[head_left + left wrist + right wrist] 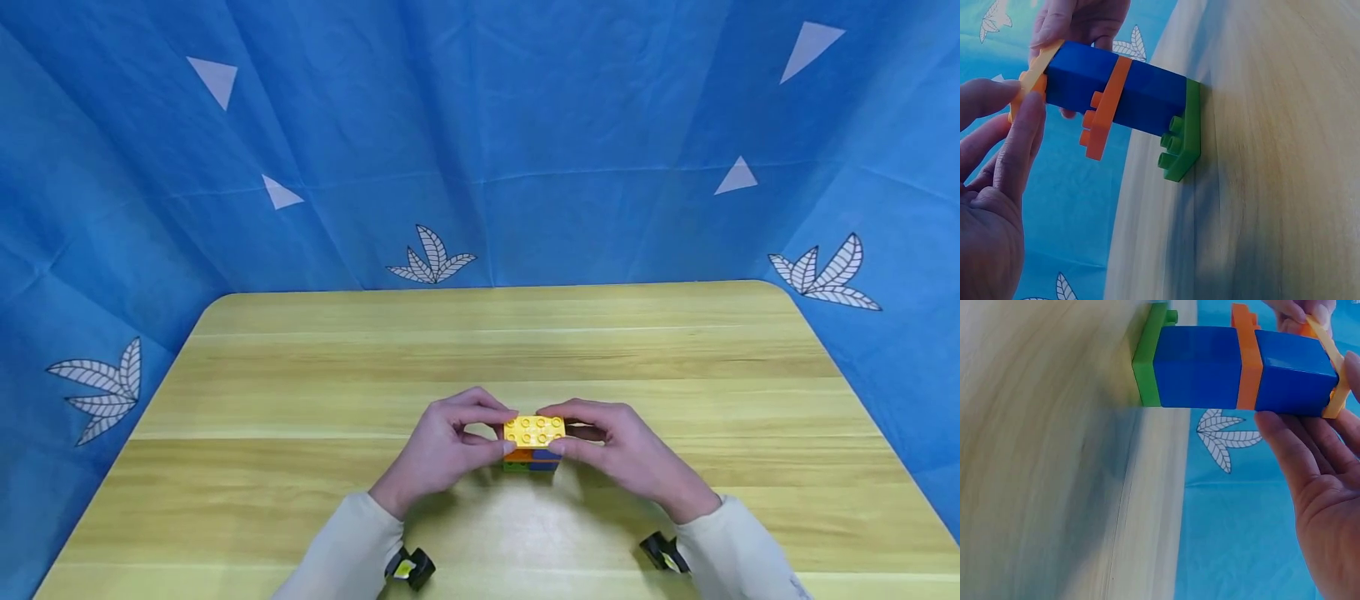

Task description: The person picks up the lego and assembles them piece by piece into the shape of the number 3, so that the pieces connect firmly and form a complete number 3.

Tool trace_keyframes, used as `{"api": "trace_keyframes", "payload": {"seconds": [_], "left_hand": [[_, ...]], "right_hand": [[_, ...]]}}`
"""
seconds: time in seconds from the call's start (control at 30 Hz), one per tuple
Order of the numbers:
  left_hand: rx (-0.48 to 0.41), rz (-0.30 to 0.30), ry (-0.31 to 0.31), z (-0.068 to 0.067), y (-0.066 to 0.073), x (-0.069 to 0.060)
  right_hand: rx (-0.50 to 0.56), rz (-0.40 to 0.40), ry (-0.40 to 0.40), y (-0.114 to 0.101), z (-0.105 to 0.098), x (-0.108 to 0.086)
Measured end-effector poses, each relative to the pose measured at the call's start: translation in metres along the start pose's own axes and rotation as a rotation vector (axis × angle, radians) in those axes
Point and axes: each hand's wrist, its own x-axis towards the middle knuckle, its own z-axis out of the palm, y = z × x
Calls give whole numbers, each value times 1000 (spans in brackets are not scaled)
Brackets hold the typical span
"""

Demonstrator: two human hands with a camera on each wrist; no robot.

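A stack of toy building bricks stands on the table in front of me. From the bottom up it has a flat green brick (1191,125), a blue block (1197,365), a flat orange brick (1109,109) and a second blue block (1294,372). On top, a flat yellow brick (534,432) sits slightly tilted in the right wrist view. My left hand (442,442) pinches its left end between thumb and fingers. The right end is pinched by my right hand (626,446), whose other fingers lie beside the upper blue block.
The wooden table (315,358) extends around the stack, with a blue cloth (570,125) hanging behind and beside it. Black wrist devices (411,568) show under the sleeves, near the table's front.
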Motion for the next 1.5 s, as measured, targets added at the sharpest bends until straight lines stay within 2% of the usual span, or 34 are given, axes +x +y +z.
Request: {"api": "trace_keyframes", "payload": {"seconds": [0.3,0.5,0.63,0.77,0.87,0.97,1.2,1.33,1.5], "left_hand": [[-3,-7,-3,0,0,0],[8,-1,-26,-2,-2,-2],[64,-13,-74,-4,-8,-3],[216,-41,-107,-5,-15,-5],[288,-70,-109,-5,-18,-6],[297,-87,-115,-4,-19,-6],[339,-55,-110,1,-20,-6],[330,-75,-98,3,-20,-7],[327,-81,-95,4,-17,-3]], "right_hand": [[10,-18,-11,0,0,2],[-11,-36,-4,1,0,1],[-12,-34,-1,2,0,1],[3,-13,-5,1,0,1],[8,-10,-5,1,1,2],[10,-9,-5,1,1,2],[30,-8,-4,2,3,1],[74,0,-12,3,3,1],[140,94,-1,2,0,4]]}}
